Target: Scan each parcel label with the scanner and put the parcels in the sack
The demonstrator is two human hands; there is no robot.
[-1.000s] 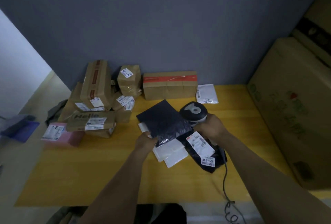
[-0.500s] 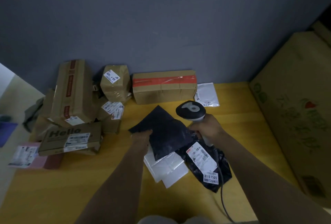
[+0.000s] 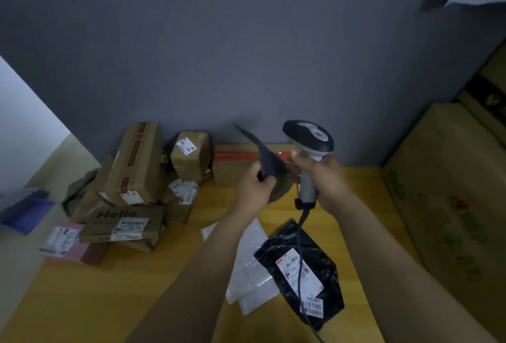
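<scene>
Left hand pinches the lower end of a thin dark flat parcel, held up on edge above the surface, in front of the red-taped box. Right hand has its fingers wrapped round the handle of the scanner, head raised, just beside that parcel; the cable hangs down across the black poly parcel. No label shows on the side towards the camera. Judged step: presenting the label. Turn the labelled face square to the scanner window, keep the thin parcel flat and steady, thumb off the barcode. Sack: cannot pick it out. Counts: scanner 1; parcel in hand 1; black poly parcel 1, lying label up; white flat mailers at least 2, overlapped; brown cardboard pile about 5, partly hidden; pink parcel 1; large carton 1
</scene>
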